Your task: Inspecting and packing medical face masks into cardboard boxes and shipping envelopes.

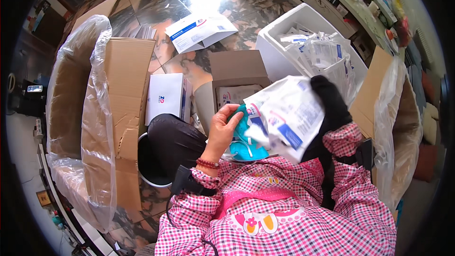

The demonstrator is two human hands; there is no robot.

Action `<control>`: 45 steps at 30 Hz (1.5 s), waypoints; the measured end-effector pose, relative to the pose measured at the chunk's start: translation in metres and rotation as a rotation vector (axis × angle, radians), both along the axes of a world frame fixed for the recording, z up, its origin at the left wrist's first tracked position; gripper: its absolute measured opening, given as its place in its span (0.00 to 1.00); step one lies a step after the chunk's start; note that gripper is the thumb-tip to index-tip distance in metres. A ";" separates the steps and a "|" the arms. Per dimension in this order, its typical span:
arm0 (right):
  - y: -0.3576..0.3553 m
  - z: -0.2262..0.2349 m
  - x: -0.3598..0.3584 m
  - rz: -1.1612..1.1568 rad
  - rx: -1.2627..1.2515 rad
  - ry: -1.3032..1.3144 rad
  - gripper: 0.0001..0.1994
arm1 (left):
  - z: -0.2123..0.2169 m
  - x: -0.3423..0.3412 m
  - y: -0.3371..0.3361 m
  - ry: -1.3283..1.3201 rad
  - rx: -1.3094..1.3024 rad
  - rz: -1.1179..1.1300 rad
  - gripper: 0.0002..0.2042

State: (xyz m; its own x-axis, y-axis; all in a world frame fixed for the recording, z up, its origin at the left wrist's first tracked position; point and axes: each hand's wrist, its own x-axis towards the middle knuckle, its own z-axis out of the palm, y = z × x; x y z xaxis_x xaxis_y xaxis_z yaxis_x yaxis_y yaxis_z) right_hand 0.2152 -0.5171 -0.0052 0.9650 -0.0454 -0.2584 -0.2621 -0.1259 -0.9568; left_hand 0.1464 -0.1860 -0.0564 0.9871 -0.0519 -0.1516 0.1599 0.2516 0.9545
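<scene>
Head view looks down on a person in a pink checked smock, seated among boxes on a dark marbled floor (142, 0). Left hand (222, 130), bare, with a red bead bracelet at the wrist, is raised in front of the chest; its fingers (232, 111) curl around the edge of a teal item (246, 149), which looks like a folded mask or cloth, though the view is too crowded to be sure. Right hand (332, 99) wears a black glove and grips the upper right corner of a white sealed packet with blue print (291, 116), the fingers closed on it. The packet lies over the teal item, touching it, between the two hands and just above the lap.

Behind the hands stands a small open cardboard box (237, 73) with more white packets inside. To its right, a white bin (279, 42) is heaped with clear-wrapped packets. A white carton (166, 97) sits left of the small box. Large cardboard boxes lined with clear plastic bags stand at each side: one on the left (90, 114), one on the right (398, 114). A flat white carton (199, 31) lies on the floor further off.
</scene>
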 end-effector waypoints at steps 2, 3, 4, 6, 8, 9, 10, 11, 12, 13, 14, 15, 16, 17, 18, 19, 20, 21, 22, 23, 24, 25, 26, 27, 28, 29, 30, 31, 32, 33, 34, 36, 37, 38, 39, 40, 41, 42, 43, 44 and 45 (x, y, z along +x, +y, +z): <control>0.028 -0.006 -0.004 0.165 0.043 0.129 0.13 | 0.000 -0.001 -0.002 -0.046 0.052 0.009 0.07; 0.038 -0.008 -0.004 0.224 0.061 0.181 0.14 | 0.002 -0.001 -0.001 -0.028 0.027 0.003 0.07; 0.044 -0.009 -0.004 0.277 0.075 0.223 0.15 | 0.002 -0.001 0.000 -0.011 0.004 0.002 0.07; 0.047 -0.012 -0.004 0.321 0.089 0.236 0.16 | 0.000 -0.002 0.007 0.032 0.032 -0.013 0.08; 0.034 -0.009 0.000 0.272 0.061 0.156 0.16 | 0.001 -0.003 0.014 -0.004 0.156 -0.043 0.09; 0.020 -0.004 0.005 0.219 0.033 0.099 0.16 | 0.000 -0.002 0.018 0.000 0.155 -0.043 0.09; -0.001 0.001 0.011 0.150 -0.002 0.037 0.16 | 0.000 -0.001 0.021 -0.002 0.178 0.024 0.08; -0.023 0.008 0.018 0.074 -0.045 -0.034 0.16 | -0.001 0.000 0.025 -0.002 0.198 0.090 0.08; -0.046 0.015 0.025 0.000 -0.094 -0.108 0.16 | -0.004 0.002 0.030 -0.003 0.218 0.155 0.08; -0.069 0.019 0.034 -0.062 -0.130 -0.186 0.16 | -0.009 0.001 0.039 -0.078 0.426 0.139 0.08; -0.095 0.026 0.039 -0.137 -0.179 -0.265 0.16 | -0.008 0.002 0.035 -0.074 0.420 0.129 0.08; -0.118 0.033 0.042 -0.212 -0.217 -0.350 0.16 | -0.002 0.005 0.031 -0.095 0.599 0.023 0.08; -0.137 0.039 0.062 -0.304 -0.241 -0.373 0.16 | 0.002 0.007 0.026 -0.118 0.779 -0.082 0.08; -0.147 0.041 0.082 -0.377 -0.240 -0.392 0.16 | 0.001 0.007 0.021 -0.121 0.955 -0.186 0.07; -0.159 0.041 0.100 -0.459 -0.249 -0.405 0.16 | -0.004 0.009 0.017 -0.163 1.033 -0.310 0.09; -0.170 0.038 0.114 -0.537 -0.268 -0.407 0.17 | -0.017 0.012 0.012 -0.258 1.079 -0.253 0.10; -0.183 0.031 0.121 -0.605 -0.282 -0.405 0.17 | -0.030 0.016 0.005 -0.355 1.121 -0.197 0.11; -0.195 0.023 0.125 -0.701 -0.322 -0.372 0.17 | -0.042 0.023 0.001 -0.356 1.118 -0.201 0.11; -0.207 0.002 0.122 -0.784 -0.365 -0.327 0.17 | -0.053 0.034 -0.003 -0.433 1.226 -0.107 0.14; -0.217 -0.020 0.113 -0.868 -0.411 -0.257 0.17 | -0.062 0.044 -0.005 -0.511 1.333 -0.007 0.17; -0.230 -0.043 0.099 -0.977 -0.473 -0.167 0.17 | -0.072 0.054 -0.007 -0.510 1.329 -0.011 0.17; -0.241 -0.070 0.078 -1.097 -0.534 -0.053 0.17 | -0.083 0.064 -0.007 -0.441 1.468 -0.044 0.19; -0.241 -0.093 0.060 -1.198 -0.582 0.073 0.17 | -0.091 0.075 -0.006 -0.366 1.608 -0.074 0.21; -0.232 -0.114 0.039 -1.294 -0.619 0.197 0.17 | -0.097 0.080 -0.004 -0.264 1.596 -0.131 0.22; -0.222 -0.129 0.021 -1.364 -0.639 0.291 0.17 | -0.100 0.082 -0.003 -0.262 1.600 -0.129 0.22; -0.212 -0.138 0.010 -1.390 -0.648 0.328 0.17 | -0.101 0.085 -0.005 -0.210 1.623 -0.175 0.22; -0.201 -0.145 0.009 -1.363 -0.646 0.290 0.17 | -0.101 0.088 -0.008 -0.163 1.643 -0.220 0.22; -0.185 -0.147 0.017 -1.274 -0.631 0.195 0.17 | -0.100 0.092 -0.008 -0.158 1.653 -0.252 0.22; -0.160 -0.149 0.027 -1.139 -0.582 0.069 0.17 | -0.099 0.095 -0.008 -0.163 1.653 -0.258 0.22; -0.125 -0.146 0.039 -0.958 -0.480 -0.089 0.18 | -0.098 0.095 -0.005 -0.164 1.661 -0.281 0.23; -0.081 -0.135 0.048 -0.736 -0.315 -0.235 0.18 | -0.096 0.095 -0.001 -0.162 1.671 -0.299 0.23; 0.001 -0.104 0.047 -0.349 0.040 -0.373 0.18 | -0.077 0.093 -0.008 -0.199 1.579 -0.287 0.21; 0.038 -0.085 0.040 -0.149 0.216 -0.366 0.18 | -0.065 0.089 -0.008 -0.227 1.492 -0.269 0.19; 0.068 -0.059 0.026 0.009 0.336 -0.179 0.19 | -0.058 0.082 -0.003 -0.222 1.497 -0.261 0.19; 0.086 -0.040 0.016 0.298 -0.521 -0.607 0.22 | -0.052 0.076 0.002 -0.259 1.301 -0.212 0.19; 0.110 -0.023 0.009 0.338 -0.522 -0.550 0.22 | -0.046 0.068 0.006 -0.292 1.108 -0.167 0.19; 0.126 -0.013 0.004 0.371 -0.528 -0.487 0.23 | -0.026 0.062 0.001 -0.325 0.991 -0.116 0.11; 0.136 -0.017 0.001 0.373 -0.524 -0.491 0.23 | -0.017 0.055 0.005 -0.325 0.996 -0.112 0.11; 0.143 -0.030 0.000 0.472 -0.582 -0.471 0.24 | -0.012 0.050 0.008 -0.296 0.893 -0.115 0.09; 0.149 -0.043 0.001 0.574 -0.638 -0.453 0.25 | -0.010 0.046 0.012 -0.268 0.792 -0.112 0.07; 0.153 -0.055 0.000 0.588 -0.685 -0.474 0.24 | -0.013 0.041 0.015 -0.250 0.827 -0.085 0.05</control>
State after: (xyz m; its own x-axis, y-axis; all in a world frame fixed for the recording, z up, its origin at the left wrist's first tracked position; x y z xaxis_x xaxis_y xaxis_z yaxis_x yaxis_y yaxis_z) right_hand 0.2156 -0.3645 -0.0599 0.8786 0.4738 0.0596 0.4046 -0.6721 -0.6202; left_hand 0.1873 -0.1708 -0.0693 0.9942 -0.0963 0.0473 -0.0922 -0.5420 0.8353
